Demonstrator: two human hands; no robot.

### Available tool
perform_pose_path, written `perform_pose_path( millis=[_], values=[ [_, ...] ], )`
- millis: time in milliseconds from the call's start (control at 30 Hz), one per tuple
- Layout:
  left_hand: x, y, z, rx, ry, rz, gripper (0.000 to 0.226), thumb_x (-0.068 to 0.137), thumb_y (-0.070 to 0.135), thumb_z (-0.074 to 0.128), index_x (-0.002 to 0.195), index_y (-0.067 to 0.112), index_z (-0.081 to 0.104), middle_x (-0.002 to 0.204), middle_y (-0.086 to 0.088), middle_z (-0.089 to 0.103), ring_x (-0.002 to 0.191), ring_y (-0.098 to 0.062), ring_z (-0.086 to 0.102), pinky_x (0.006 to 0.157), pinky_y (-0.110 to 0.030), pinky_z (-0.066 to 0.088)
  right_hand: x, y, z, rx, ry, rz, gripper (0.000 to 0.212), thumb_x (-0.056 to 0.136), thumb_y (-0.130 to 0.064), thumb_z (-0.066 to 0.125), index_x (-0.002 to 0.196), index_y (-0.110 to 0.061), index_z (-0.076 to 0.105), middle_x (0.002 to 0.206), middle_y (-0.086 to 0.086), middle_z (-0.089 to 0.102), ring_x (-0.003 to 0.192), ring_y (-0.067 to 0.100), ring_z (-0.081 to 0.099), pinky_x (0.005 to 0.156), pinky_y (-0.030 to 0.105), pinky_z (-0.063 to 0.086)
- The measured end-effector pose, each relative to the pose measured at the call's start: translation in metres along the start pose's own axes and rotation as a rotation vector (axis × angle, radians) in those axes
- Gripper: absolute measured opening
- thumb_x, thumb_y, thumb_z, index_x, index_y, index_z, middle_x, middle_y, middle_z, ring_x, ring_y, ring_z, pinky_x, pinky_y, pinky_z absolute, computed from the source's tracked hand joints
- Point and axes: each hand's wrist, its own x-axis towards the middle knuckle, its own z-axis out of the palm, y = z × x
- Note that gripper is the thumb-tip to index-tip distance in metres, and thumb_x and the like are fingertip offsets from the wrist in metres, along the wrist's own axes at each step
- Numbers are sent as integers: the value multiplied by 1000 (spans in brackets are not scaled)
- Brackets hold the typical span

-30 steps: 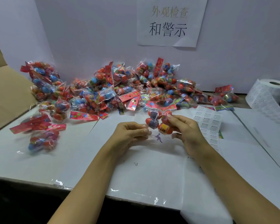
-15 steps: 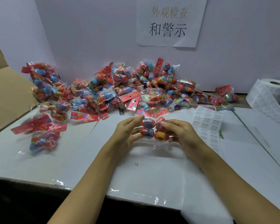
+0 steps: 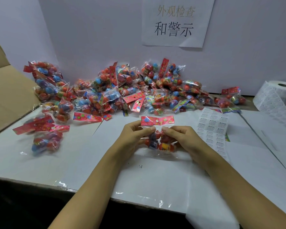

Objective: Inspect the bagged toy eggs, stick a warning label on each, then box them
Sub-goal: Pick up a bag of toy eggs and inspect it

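A clear bag of red and blue toy eggs (image 3: 159, 142) with a red flowered header card is held upright over the middle of the white table (image 3: 89, 162). My left hand (image 3: 134, 136) pinches its left side just under the card. My right hand (image 3: 182, 138) pinches the right side, thumbs nearly meeting. A sheet of small white warning labels (image 3: 212, 129) lies just right of my right hand. A big heap of bagged eggs (image 3: 122, 90) runs along the back wall.
A roll of labels (image 3: 276, 95) stands at the far right. An open brown cardboard box (image 3: 5, 91) sits at the left edge. Two loose egg bags (image 3: 45, 138) lie at the left front. A paper sign (image 3: 177, 22) hangs on the wall.
The bag has been turned upright so its red header card now faces up and toward me; both hands shifted their hold to the bag's top sides.
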Motion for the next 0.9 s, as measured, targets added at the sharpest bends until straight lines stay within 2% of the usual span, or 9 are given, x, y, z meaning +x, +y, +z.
perform_pose_path(
  millis=[67,200,267,367,500,600,700,900],
  values=[
    [1,-1,0,1,7,4,20,89,14,77,109,12,77,104,-15,77,98,-33,75,74,-36,61,1,0,0,21,3,7,34,80,-47,77,85,-14,81,75,3,74,69,13,69,56,24,53],
    [2,-3,1,23,21,26,26,90,6,75,115,11,72,102,-13,78,95,-33,76,74,-33,61,3,2,-1,41,31,-20,29,88,-29,75,84,-1,77,72,10,71,68,17,66,55,25,52],
    [3,-4,1,38,27,40,32,89,2,75,120,8,68,102,-15,78,97,-34,76,77,-37,62,3,2,0,31,44,-32,25,88,-26,75,86,-1,78,74,15,71,64,20,66,55,26,54],
    [4,-6,2,56,33,78,38,87,2,77,123,6,66,99,-19,77,96,-37,75,85,-47,62,3,2,0,0,51,-43,23,88,-27,76,87,-4,80,81,21,73,68,24,68,65,35,56],
    [3,-6,3,60,30,78,35,89,4,76,122,8,67,101,-20,77,96,-36,76,85,-45,63,5,3,0,25,70,-31,24,89,-25,75,81,-2,78,75,17,72,67,24,67,70,39,56],
    [3,-5,4,68,35,35,29,90,16,77,118,13,70,105,-14,78,101,-29,75,85,-38,63,5,3,0,45,98,-32,19,89,-24,74,82,-7,80,78,15,73,67,22,68,70,38,57],
    [1,-3,3,92,27,-17,35,85,29,82,112,9,72,105,-14,77,102,-31,75,89,-45,61,5,3,-2,43,125,-41,17,89,-26,74,85,-12,82,84,15,76,72,20,70,78,41,56],
    [-3,-2,5,161,-35,-14,40,79,32,83,105,2,74,100,-18,77,94,-32,75,77,-40,61,6,5,-2,16,156,-26,21,89,-31,74,86,-12,82,87,17,76,78,25,70,85,51,57]
  ],
)
